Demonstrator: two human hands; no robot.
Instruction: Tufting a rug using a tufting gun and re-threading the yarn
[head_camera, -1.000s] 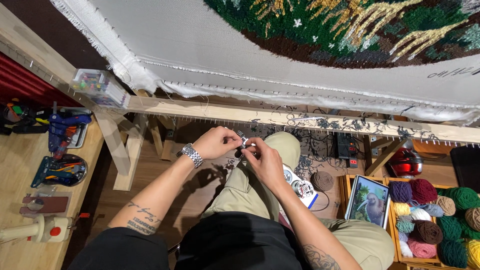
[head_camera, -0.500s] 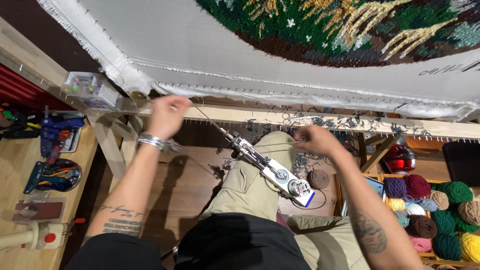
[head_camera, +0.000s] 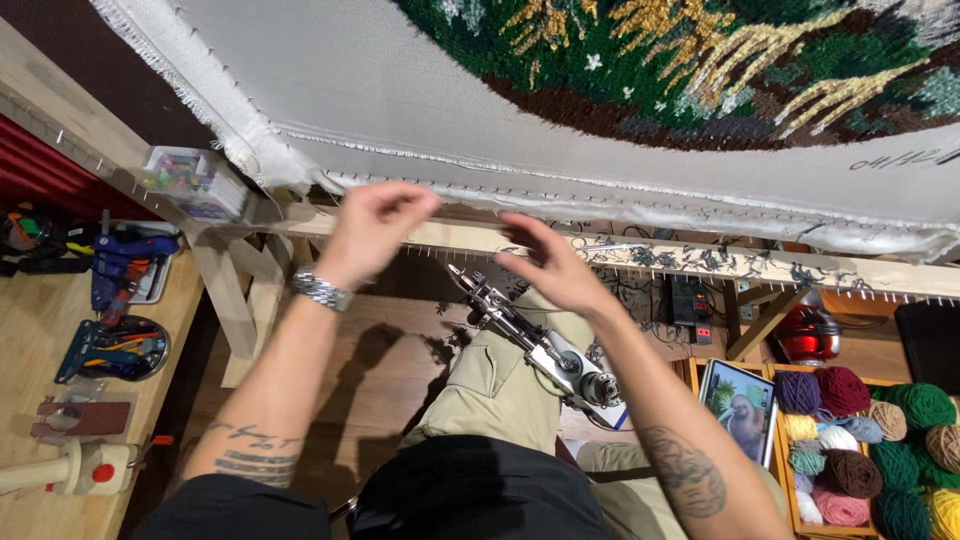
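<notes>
Both hands hover empty — left hand (head_camera: 375, 230) and right hand (head_camera: 550, 262) loosely spread above the tufting gun (head_camera: 535, 340) resting on the lap; regrasping it wants a firm two-handed hold.

Rug workshop: tufting frame (head_camera: 620, 255), yarn balls (head_camera: 870, 440)

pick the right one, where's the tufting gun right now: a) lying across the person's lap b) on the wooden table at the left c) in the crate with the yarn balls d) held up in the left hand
a: the metal tufting gun lies across the lap on the khaki trousers, while the left hand and the right hand are both raised above it near the wooden frame bar, gripping no tool.
</notes>
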